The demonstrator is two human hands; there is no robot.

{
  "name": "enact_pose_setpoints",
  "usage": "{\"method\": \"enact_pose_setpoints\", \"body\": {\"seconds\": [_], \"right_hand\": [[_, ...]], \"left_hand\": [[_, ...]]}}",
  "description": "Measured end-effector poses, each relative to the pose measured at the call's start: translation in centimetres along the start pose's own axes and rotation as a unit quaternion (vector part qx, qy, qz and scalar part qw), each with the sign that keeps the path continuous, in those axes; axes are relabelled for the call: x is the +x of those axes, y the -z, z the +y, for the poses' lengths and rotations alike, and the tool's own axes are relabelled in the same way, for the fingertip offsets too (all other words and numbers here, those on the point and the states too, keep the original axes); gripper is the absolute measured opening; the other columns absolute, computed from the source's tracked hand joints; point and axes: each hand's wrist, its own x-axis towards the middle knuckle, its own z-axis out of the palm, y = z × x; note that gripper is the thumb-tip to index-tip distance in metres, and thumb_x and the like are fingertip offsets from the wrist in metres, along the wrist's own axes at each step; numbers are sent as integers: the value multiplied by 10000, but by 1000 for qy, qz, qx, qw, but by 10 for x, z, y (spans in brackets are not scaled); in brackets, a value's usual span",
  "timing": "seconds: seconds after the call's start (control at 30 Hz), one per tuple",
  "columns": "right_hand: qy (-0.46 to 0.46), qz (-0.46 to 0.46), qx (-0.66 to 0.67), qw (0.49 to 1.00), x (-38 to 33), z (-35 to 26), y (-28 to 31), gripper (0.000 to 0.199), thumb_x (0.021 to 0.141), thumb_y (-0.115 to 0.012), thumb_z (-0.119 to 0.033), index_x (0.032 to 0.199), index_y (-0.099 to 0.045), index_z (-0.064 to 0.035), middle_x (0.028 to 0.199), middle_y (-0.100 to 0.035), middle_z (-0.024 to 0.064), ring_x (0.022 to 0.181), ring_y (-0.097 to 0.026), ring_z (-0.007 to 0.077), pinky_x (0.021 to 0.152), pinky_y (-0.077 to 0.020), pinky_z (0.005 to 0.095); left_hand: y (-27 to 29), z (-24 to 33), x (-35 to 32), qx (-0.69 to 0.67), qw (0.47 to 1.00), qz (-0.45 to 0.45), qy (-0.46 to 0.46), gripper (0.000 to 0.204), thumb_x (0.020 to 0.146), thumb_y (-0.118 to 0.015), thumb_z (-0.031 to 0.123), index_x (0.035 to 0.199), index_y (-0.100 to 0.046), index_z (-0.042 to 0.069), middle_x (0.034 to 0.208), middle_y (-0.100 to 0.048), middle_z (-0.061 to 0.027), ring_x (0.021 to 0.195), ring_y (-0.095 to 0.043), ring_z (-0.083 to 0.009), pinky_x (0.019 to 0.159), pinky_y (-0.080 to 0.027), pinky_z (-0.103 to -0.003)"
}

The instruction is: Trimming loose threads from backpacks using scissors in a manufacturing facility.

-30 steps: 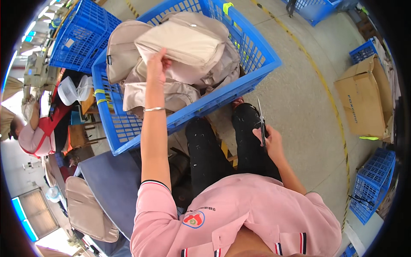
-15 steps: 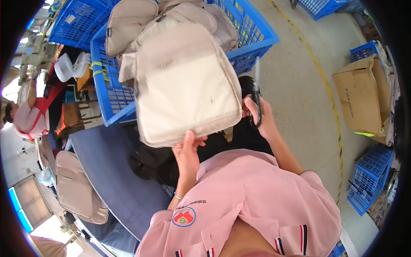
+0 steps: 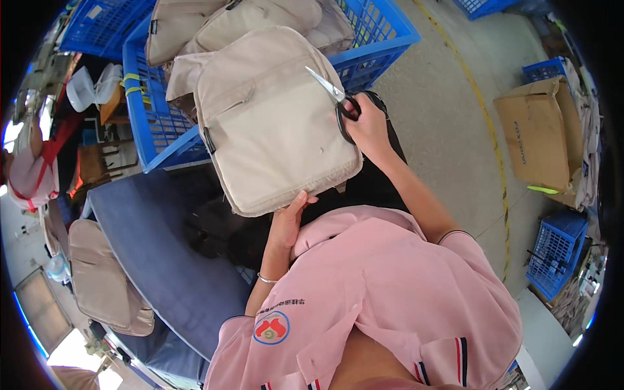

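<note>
Nearby, crate [image 3: 382, 53] behind bag [image 3: 276, 133], cardboard box [image 3: 536, 140]

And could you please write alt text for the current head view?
A beige fabric piece is held by its near edge in the person's left-hand grip, while the right-hand grip holds black-handled scissors over its right side. Beyond, more beige pieces lie in a blue plastic crate.
</note>
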Motion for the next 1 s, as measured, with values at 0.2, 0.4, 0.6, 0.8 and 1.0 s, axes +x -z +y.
{"method": "enact_pose_setpoints", "body": {"seconds": [0.2,0.4,0.6,0.8,1.0], "right_hand": [[-29,-18,2,999,24,21,-1,275,807,-766,-183,896,-579,-2,766,-594,52,704,-554,152,672,-456,314],[6,-53,108,993,2,27,17,277,822,-769,-160,971,-571,-36,863,-592,-6,780,-522,81,738,-444,249],[24,-90,192,977,-24,13,50,261,816,-754,-85,921,-521,-36,820,-503,-8,770,-464,80,703,-414,241],[58,-40,116,991,-34,36,98,272,797,-746,-51,884,-489,-45,779,-429,-12,719,-401,80,636,-382,237],[61,-54,174,981,-25,51,124,284,813,-759,-125,931,-516,-39,764,-464,-9,697,-436,118,639,-400,262]], "left_hand": [[-17,14,-20,284,938,-197,-3,518,1028,-506,383,1248,-610,-74,1306,-630,-160,1279,-522,-235,1113,-362,-344],[-58,133,-8,482,815,-236,-218,275,972,-582,161,1199,-660,28,1178,-687,-134,1038,-671,-295,932,-513,-356],[-149,193,142,554,585,-254,-536,281,945,-566,49,1199,-676,98,1291,-636,-69,1337,-485,-249,1132,-348,-428],[-231,209,176,696,367,-361,-501,126,909,-634,128,1009,-707,103,1033,-670,-16,1197,-552,-215,1193,-164,-548],[-268,228,170,695,425,-460,-352,90,872,-657,143,924,-697,81,913,-647,-34,936,-583,-234,934,-433,-376]]}}
